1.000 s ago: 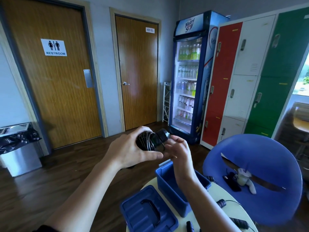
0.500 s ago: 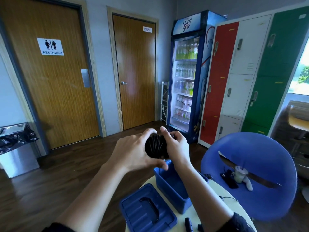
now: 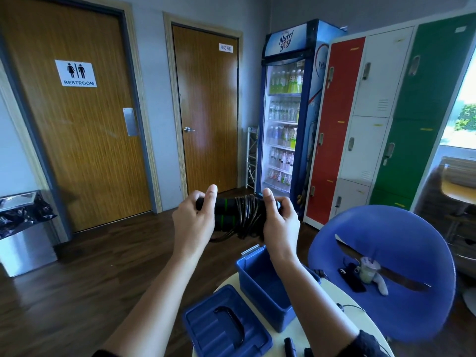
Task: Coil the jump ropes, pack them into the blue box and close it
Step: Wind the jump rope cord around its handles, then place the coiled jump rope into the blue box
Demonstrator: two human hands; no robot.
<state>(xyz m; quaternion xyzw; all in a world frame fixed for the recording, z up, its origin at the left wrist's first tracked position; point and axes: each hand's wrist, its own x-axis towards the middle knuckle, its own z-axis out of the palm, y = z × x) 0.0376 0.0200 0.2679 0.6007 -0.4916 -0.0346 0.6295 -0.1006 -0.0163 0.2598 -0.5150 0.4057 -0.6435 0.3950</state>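
I hold a coiled jump rope [image 3: 238,215] level in the air above the table: two black handles with green rings lie side by side, and the dark cord is wound round them. My left hand [image 3: 194,222] grips the handles' left end. My right hand [image 3: 279,222] grips the right end, beside the windings. Below stands the open blue box [image 3: 260,292], its inside bare where visible. Its blue lid [image 3: 224,328], with a black carry handle, lies flat to the left. Another black handle [image 3: 290,346] lies on the table at the bottom edge.
The round white table [image 3: 332,305] carries the box and lid. A blue round chair [image 3: 401,253] at the right holds a phone and a small soft toy. Beyond are a drinks fridge [image 3: 286,112], coloured lockers, two wooden doors and a steel bin [image 3: 23,233] at left.
The bundle was turned from end-on to level, so the handles and windings now show sideways. My hands moved apart to its two ends. The camera tilted slightly.
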